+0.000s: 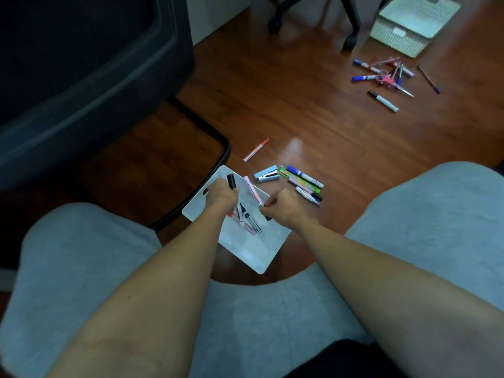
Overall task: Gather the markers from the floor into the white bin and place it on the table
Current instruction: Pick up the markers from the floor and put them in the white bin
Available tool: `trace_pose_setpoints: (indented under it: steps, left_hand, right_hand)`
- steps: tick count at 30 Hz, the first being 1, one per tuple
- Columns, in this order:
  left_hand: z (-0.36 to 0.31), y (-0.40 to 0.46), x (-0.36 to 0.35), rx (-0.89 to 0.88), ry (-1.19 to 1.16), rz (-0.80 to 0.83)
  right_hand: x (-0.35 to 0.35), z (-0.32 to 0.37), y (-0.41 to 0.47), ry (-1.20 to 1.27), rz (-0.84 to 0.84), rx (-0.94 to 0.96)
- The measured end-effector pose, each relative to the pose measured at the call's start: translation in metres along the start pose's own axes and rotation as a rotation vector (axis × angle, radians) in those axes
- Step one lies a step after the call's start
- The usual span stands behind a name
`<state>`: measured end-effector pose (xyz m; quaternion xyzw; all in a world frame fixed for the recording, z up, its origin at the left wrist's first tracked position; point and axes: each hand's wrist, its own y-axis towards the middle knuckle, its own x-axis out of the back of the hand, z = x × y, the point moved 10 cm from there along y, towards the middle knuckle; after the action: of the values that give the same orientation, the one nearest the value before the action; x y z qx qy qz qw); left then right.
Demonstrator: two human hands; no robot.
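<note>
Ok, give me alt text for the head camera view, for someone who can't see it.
Seen from above, a person's left hand holds a black marker and the right hand a pink marker over a white bin on a wooden floor. More markers and a blue stapler lie beside it; another scattered pile sits by a white basket.

Markers [246,219] in bin [261,255] — stapler [266,175] beyond.

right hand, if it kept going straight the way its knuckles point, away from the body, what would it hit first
Probably the cluster of markers on the floor just beyond the right hand, which holds a pink marker over the white bin. Depth is unclear, so it might pass above them.
</note>
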<state>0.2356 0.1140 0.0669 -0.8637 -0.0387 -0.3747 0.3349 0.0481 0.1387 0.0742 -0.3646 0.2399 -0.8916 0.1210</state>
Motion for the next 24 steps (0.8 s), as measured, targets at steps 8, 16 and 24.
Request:
trace_pose_setpoints:
  steps: [8, 16, 24]
  left_hand:
    - [-0.042, 0.018, -0.006, -0.090, -0.037, 0.062]
    - [-0.090, 0.053, -0.050, -0.233, -0.001, 0.093]
    - [-0.097, 0.111, -0.105, -0.286, 0.275, 0.149]
  right_hand:
    - [0.038, -0.003, 0.011, 0.069, -0.169, 0.023]
    - [0.073, -0.066, 0.042, 0.076, -0.277, -0.141]
    - [0.065, -0.122, 0.085, -0.174, -0.267, -0.129]
